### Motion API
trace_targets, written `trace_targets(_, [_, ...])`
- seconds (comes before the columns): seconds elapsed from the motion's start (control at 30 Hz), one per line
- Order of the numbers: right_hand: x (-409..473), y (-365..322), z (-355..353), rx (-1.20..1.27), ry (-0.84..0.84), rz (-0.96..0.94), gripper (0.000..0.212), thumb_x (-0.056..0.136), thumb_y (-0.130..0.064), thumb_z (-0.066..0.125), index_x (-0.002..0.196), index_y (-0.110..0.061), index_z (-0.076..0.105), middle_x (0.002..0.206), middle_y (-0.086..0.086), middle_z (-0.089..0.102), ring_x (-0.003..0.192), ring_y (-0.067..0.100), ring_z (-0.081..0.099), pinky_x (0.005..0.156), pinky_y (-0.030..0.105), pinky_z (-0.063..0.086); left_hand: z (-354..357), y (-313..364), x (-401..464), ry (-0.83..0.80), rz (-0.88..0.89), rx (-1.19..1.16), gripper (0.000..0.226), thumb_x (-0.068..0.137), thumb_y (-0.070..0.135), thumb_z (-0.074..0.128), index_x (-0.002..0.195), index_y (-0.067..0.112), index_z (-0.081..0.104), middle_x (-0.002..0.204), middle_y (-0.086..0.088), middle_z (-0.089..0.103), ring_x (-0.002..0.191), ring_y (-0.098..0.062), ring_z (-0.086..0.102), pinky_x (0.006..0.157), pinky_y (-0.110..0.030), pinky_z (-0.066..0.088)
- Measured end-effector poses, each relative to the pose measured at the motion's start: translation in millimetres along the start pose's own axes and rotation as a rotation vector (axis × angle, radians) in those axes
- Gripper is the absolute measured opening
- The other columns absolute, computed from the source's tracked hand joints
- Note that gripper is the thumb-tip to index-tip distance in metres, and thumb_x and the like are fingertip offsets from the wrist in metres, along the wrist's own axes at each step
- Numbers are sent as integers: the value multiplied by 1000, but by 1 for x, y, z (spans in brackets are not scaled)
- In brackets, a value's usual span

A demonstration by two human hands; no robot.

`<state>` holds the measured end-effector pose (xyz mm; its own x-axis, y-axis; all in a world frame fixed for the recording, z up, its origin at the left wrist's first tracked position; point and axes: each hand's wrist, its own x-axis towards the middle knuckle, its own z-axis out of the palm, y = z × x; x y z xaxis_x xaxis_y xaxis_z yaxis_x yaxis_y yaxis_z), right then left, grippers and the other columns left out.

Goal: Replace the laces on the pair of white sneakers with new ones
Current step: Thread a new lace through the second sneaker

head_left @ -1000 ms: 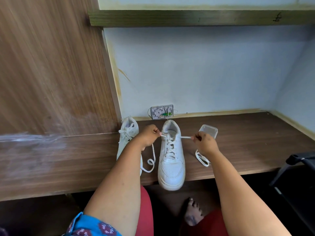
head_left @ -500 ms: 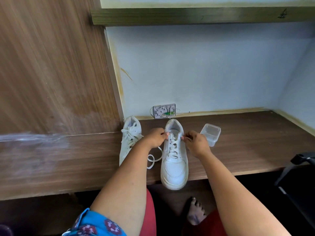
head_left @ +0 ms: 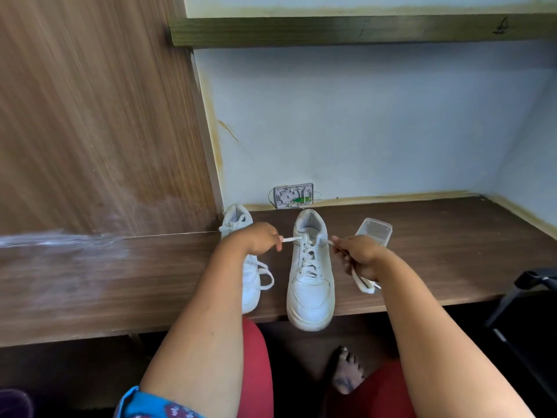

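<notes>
Two white sneakers stand on the dark wooden desk (head_left: 437, 251). The right sneaker (head_left: 310, 285) points its toe at me, hanging slightly over the desk's front edge, with a white lace (head_left: 309, 257) crossed through its eyelets. My left hand (head_left: 256, 239) pinches the lace's left end beside the top eyelet. My right hand (head_left: 358, 256) grips the lace's right end, and the slack hangs below it to the desk. The left sneaker (head_left: 245, 267) lies behind my left forearm, laced, with loose loops on the desk.
A small clear plastic box (head_left: 375, 230) sits just behind my right hand. A white wall socket plate (head_left: 294, 196) is at the back. A wooden side panel (head_left: 90, 131) rises at left, a shelf (head_left: 361, 30) overhead, a black chair (head_left: 527, 297) at right. My bare foot (head_left: 346, 372) is below.
Both hands came in close to the sneaker's top half a second ago, then drew apart again, pulling the two lace ends out sideways. The camera view shifted slightly.
</notes>
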<state>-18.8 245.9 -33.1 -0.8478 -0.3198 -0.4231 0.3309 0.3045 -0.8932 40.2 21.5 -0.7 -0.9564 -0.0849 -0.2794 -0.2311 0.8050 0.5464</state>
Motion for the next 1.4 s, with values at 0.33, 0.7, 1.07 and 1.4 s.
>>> trace_targets(0.33, [-26, -7, 61, 731, -306, 66, 21, 100, -9, 44, 87, -2, 60, 80, 17, 67, 66, 21, 64, 62, 30, 58, 5, 48, -50, -517, 108, -135, 52, 104, 42, 29, 103, 1, 61, 89, -15, 73, 77, -29, 71, 69, -31, 43])
trace_targets(0.7, [-26, 7, 40, -707, 110, -525, 5, 84, -24, 71, 84, -22, 76, 64, -9, 57, 65, 9, 51, 57, 20, 36, 42, 51, 1, 53, -142, -275, 23, 93, 23, 56, 100, 3, 64, 94, -14, 70, 85, -26, 70, 73, -36, 59])
trace_targets(1.07, [-10, -1, -5, -52, 89, -410, 19, 91, -3, 61, 108, -12, 64, 72, -5, 69, 65, 10, 58, 61, 24, 50, 35, 42, 11, -12, -217, -809, 23, 98, 6, 43, 77, 10, 50, 61, 0, 36, 42, -6, 29, 43, -16, 29])
trace_targets(1.4, [-1, -20, 3, -174, 192, -823, 16, 87, -7, 66, 95, -22, 67, 86, -4, 71, 85, 6, 66, 79, 24, 50, 43, 46, 23, 443, 334, 76, 28, 77, 5, 59, 64, 28, 52, 64, 5, 52, 71, -24, 60, 57, -29, 43])
